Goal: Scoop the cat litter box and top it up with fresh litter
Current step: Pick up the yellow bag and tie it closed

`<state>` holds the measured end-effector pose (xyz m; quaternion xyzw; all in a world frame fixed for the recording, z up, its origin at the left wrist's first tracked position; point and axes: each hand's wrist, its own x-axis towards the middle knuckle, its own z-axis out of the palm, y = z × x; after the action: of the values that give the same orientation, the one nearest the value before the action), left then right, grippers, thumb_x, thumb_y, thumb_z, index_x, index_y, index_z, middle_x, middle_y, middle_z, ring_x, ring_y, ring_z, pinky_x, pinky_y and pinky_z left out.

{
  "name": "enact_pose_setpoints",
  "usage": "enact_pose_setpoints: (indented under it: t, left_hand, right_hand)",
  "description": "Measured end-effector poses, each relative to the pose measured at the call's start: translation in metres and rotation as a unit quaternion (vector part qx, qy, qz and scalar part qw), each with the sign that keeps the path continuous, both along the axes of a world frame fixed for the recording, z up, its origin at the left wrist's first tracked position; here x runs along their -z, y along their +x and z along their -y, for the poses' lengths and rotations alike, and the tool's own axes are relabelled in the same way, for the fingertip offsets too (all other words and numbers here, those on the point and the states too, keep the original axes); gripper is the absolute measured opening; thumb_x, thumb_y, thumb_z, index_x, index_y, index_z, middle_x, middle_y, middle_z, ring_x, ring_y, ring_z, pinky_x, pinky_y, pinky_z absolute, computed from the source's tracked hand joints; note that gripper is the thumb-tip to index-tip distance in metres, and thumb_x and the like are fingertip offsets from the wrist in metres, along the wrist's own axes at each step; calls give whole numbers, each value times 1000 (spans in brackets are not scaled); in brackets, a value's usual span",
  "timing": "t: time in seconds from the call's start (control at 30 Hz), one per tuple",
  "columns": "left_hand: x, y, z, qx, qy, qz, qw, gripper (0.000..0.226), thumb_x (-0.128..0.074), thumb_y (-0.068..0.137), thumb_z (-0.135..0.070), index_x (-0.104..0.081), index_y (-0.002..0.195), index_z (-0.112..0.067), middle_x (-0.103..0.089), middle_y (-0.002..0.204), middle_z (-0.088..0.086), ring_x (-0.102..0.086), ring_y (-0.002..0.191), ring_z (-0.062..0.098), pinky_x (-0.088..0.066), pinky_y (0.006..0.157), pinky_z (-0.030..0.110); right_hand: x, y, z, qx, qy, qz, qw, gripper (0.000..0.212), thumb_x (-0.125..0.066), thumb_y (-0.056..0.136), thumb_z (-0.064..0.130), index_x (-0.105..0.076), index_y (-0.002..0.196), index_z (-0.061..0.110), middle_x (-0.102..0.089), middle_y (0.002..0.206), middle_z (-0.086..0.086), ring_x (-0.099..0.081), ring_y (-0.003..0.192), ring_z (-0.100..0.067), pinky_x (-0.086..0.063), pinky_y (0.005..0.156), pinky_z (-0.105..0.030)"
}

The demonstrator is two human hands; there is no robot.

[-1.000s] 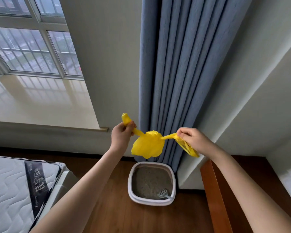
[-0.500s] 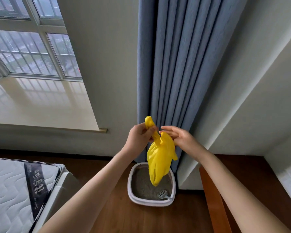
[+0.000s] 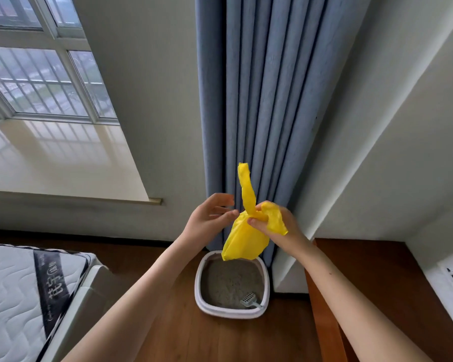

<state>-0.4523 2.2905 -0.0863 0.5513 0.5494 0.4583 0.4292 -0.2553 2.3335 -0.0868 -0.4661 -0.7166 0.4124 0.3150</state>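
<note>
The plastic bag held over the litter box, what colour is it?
Bright yellow plastic bag, plain, clearest in the head view.

Two hands: left hand (image 3: 209, 220), right hand (image 3: 277, 226). One yellow bag (image 3: 246, 239). One litter box (image 3: 265, 278). One scoop (image 3: 249, 300). One mattress (image 3: 11, 291). One curtain (image 3: 267, 100).

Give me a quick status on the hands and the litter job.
Right hand pinching yellow bag; left hand open beside it. Scoop lying in litter box. Nothing blocking.
</note>
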Motion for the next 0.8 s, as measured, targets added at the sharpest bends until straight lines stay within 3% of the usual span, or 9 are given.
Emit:
enact_pose_setpoints:
  t: [0.1, 0.2, 0.27, 0.4, 0.53, 0.6, 0.67, 0.73, 0.8]
  left_hand:
    - [29, 8, 8, 0, -47, -89, 995, 62, -80, 75, -40, -55, 131, -27, -58, 129, -12, -54, 119, 6, -43, 100, 27]
    - [47, 30, 8, 34, -49, -158, 986, 78, -83, 72, -40, -45, 140, -30, -49, 132, -13, -46, 122, 5, -38, 96, 23]
    - [55, 46, -1, 38, -46, -188, 980, 81, -84, 67, -45, -45, 137, -34, -51, 127, -12, -50, 115, 8, -44, 91, 26]
    - [62, 70, -21, 23, -52, -167, 984, 76, -77, 64, -46, -50, 132, -25, -62, 115, -3, -60, 104, 18, -51, 88, 43]
    - [65, 77, -42, 85, -17, -170, 982, 64, -79, 70, -39, -55, 125, -19, -64, 106, -2, -62, 96, 19, -52, 81, 35]
    - [69, 76, -58, 138, -4, -172, 975, 55, -81, 76, -29, -56, 123, -19, -63, 102, -4, -60, 90, 15, -48, 74, 24]
    - [68, 76, -67, 163, 11, -169, 972, 48, -80, 78, -23, -58, 120, -20, -63, 97, -6, -59, 83, 8, -42, 67, 14]
    - [66, 73, -74, 213, 21, -159, 964, 43, -78, 79, -20, -60, 118, -20, -64, 93, -5, -59, 81, 8, -43, 64, 16]
    - [68, 67, -80, 264, 24, -150, 952, 42, -77, 79, -18, -60, 118, -21, -65, 94, -4, -60, 82, 13, -46, 69, 23]
  right_hand:
    - [1, 19, -2, 72, -75, -96, 990, 17, -74, 83, 22, -61, 87, 33, -65, 89, 13, -62, 85, -5, -52, 76, -26]
    - [0, 33, -4, 119, -118, -177, 970, 16, -73, 83, 19, -63, 90, 29, -67, 94, 6, -64, 90, -11, -54, 80, -31]
    - [-3, 41, -6, 135, -131, -200, 961, 16, -73, 82, 18, -64, 95, 24, -69, 100, -1, -66, 95, -17, -56, 81, -35]
    - [-6, 53, -5, 173, -142, -222, 949, 19, -73, 82, 21, -64, 98, 26, -69, 105, -2, -66, 98, -18, -56, 82, -36]
    - [-3, 62, -1, 240, -115, -221, 938, 33, -75, 79, 27, -66, 110, 19, -69, 110, -1, -65, 101, -15, -56, 83, -29]
    - [-6, 60, 5, 294, -101, -223, 924, 22, -72, 83, 21, -66, 105, 20, -69, 104, 4, -65, 92, -3, -52, 72, -12]
    - [-11, 58, 12, 314, -83, -215, 921, 15, -68, 87, 17, -63, 95, 28, -65, 95, 14, -62, 80, 11, -47, 66, -4]
    - [-11, 50, 22, 367, -56, -188, 910, 15, -68, 88, 18, -61, 95, 30, -64, 94, 17, -61, 77, 15, -49, 69, -6]
    - [-15, 35, 34, 424, -26, -174, 888, 17, -68, 87, 18, -60, 97, 29, -65, 94, 15, -63, 81, 10, -50, 71, -9]
